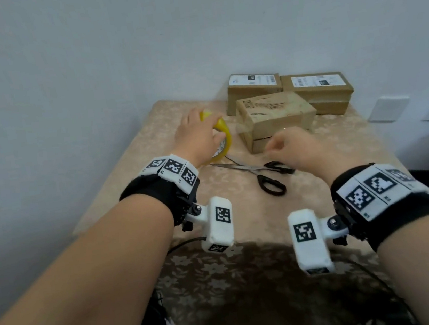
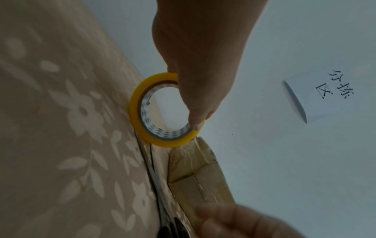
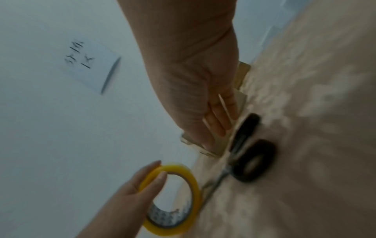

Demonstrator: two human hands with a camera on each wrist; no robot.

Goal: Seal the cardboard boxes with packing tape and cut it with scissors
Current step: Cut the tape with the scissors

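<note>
Up on the floral tablecloth [image 1: 319, 192], the left hand [image 1: 199, 134] grips the yellow tape roll [image 1: 224, 134], thumb curled into its core, the roll standing on edge beside the nearest cardboard box [image 1: 275, 117]. The right hand [image 1: 298, 146] hovers over the black-handled scissors [image 1: 263, 175] with fingers loosely curled and, as far as the blurred wrist view shows, holding nothing. Two more boxes [image 1: 318, 90] behind carry white shipping labels too small to read, and a wall note [image 2: 325, 95] bears handwritten Chinese characters.
</note>
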